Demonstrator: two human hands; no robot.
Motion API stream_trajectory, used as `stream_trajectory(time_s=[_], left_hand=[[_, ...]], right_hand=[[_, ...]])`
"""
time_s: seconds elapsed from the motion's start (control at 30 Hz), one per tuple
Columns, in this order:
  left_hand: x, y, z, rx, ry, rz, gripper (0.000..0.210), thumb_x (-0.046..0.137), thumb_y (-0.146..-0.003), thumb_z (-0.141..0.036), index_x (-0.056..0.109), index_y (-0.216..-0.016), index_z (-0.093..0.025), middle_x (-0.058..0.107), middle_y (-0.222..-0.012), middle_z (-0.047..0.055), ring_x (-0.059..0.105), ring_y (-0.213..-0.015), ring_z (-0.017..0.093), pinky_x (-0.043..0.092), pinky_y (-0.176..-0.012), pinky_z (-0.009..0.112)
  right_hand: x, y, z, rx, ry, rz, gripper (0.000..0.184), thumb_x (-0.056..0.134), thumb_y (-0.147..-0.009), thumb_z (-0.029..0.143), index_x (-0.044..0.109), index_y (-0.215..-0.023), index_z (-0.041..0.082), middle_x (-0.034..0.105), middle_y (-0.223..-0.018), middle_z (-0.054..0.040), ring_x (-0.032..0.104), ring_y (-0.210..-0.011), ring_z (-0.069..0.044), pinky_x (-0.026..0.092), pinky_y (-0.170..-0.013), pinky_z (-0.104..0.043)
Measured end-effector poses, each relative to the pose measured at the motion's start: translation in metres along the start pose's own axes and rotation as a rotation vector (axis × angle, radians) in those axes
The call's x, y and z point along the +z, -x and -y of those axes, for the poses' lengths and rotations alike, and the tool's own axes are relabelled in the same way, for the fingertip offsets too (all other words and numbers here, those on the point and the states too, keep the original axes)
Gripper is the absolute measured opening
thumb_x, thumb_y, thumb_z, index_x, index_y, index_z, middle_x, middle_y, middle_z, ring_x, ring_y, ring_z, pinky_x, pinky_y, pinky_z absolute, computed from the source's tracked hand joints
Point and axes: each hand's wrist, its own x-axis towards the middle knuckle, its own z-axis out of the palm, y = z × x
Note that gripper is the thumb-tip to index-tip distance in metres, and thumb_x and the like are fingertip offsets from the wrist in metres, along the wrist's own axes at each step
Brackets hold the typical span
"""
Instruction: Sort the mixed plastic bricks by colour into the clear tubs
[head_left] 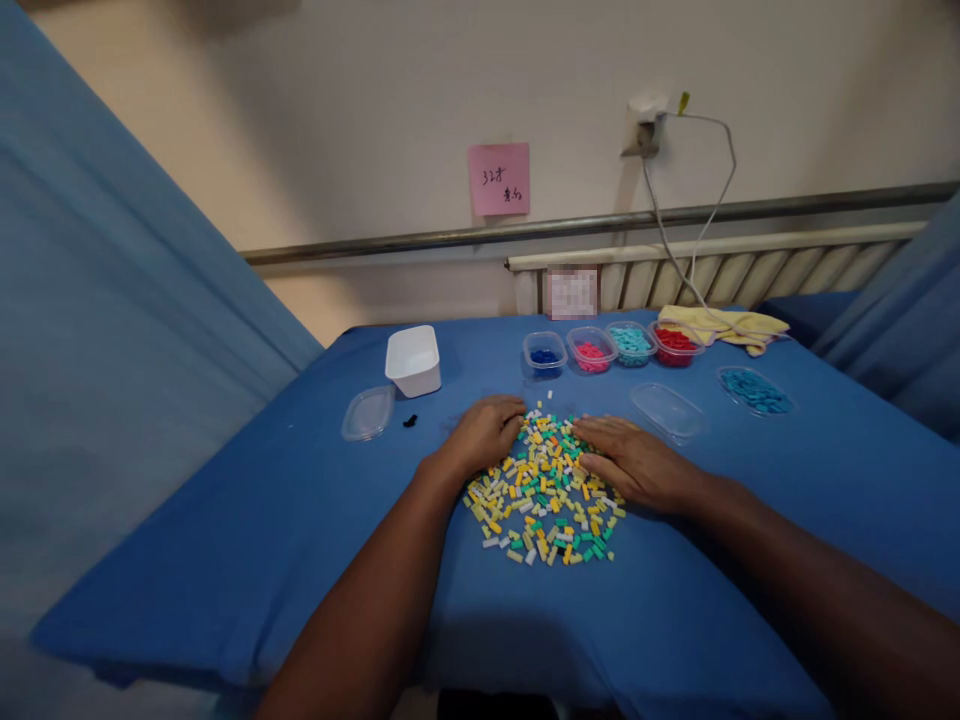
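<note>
A loose spread of small plastic building bricks (551, 478), mostly yellow, white, green and some orange, lies on the blue cloth. At its upper left edge rests my left hand (484, 434), fingers bent a little toward the bricks and thumb apart. My right hand (630, 462) lies along the right edge with fingers stretched out flat and the thumb spread, touching bricks. Nothing shows held in either hand. Some bricks beneath the palms are hidden.
Behind stand clear tubs of dark blue (544, 357), pink (592, 355), light blue (631, 343) and red pieces (676, 346). Blue pieces (754, 391) lie in a lid at right. Also there are a white tub (413, 361), empty lids (368, 414), black pieces (410, 421) and a yellow cloth (720, 325).
</note>
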Motion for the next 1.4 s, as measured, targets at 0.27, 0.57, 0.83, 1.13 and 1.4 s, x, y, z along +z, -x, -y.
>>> stream_trajectory(time_s=[0.27, 0.57, 0.83, 1.13, 1.4], left_hand=[[-0.001, 0.010, -0.009, -0.050, -0.041, -0.051, 0.052, 0.043, -0.109, -0.044, 0.070, -0.146, -0.018, 0.063, -0.158, 0.015, 0.057, -0.149, 0.031, 0.041, -0.130, 0.050], [0.010, 0.014, 0.006, -0.115, -0.074, 0.007, 0.062, 0.030, -0.114, -0.046, 0.058, -0.158, -0.012, 0.055, -0.165, 0.017, 0.048, -0.158, 0.031, 0.033, -0.133, 0.051], [0.013, 0.013, 0.006, -0.108, -0.013, -0.133, 0.057, 0.032, -0.114, -0.044, 0.070, -0.141, -0.011, 0.070, -0.148, 0.017, 0.063, -0.141, 0.030, 0.043, -0.127, 0.046], [-0.001, 0.016, -0.015, -0.215, 0.041, 0.092, 0.074, 0.025, -0.114, -0.056, 0.046, -0.167, -0.009, 0.038, -0.177, 0.016, 0.029, -0.168, 0.029, 0.020, -0.138, 0.050], [-0.013, 0.078, -0.043, -0.216, -0.109, 0.287, 0.084, 0.018, -0.113, -0.063, 0.029, -0.175, -0.008, 0.018, -0.183, 0.017, 0.014, -0.172, 0.030, 0.015, -0.139, 0.051]], right_hand=[[0.009, -0.003, -0.008, 0.095, 0.017, -0.110, 0.071, 0.039, -0.113, 0.063, 0.048, -0.169, 0.020, 0.046, -0.174, -0.0154, 0.040, -0.163, -0.034, 0.035, -0.134, -0.060], [0.002, -0.080, -0.016, 0.025, 0.018, 0.104, 0.073, 0.035, -0.113, 0.062, 0.059, -0.159, 0.010, 0.048, -0.171, -0.0212, 0.042, -0.162, -0.037, 0.031, -0.135, -0.059], [0.002, -0.025, -0.002, -0.039, 0.021, 0.083, 0.068, 0.035, -0.116, 0.057, 0.050, -0.168, 0.016, 0.043, -0.175, -0.0167, 0.039, -0.164, -0.033, 0.031, -0.135, -0.058], [0.005, 0.017, 0.076, -0.080, -0.018, 0.260, 0.091, 0.045, -0.109, 0.073, 0.030, -0.176, 0.014, 0.021, -0.182, -0.0179, 0.020, -0.170, -0.036, 0.017, -0.139, -0.058], [0.021, 0.033, 0.108, -0.200, -0.044, 0.246, 0.096, 0.050, -0.106, 0.076, 0.029, -0.177, 0.015, 0.021, -0.183, -0.0163, 0.018, -0.171, -0.032, 0.013, -0.141, -0.051]])
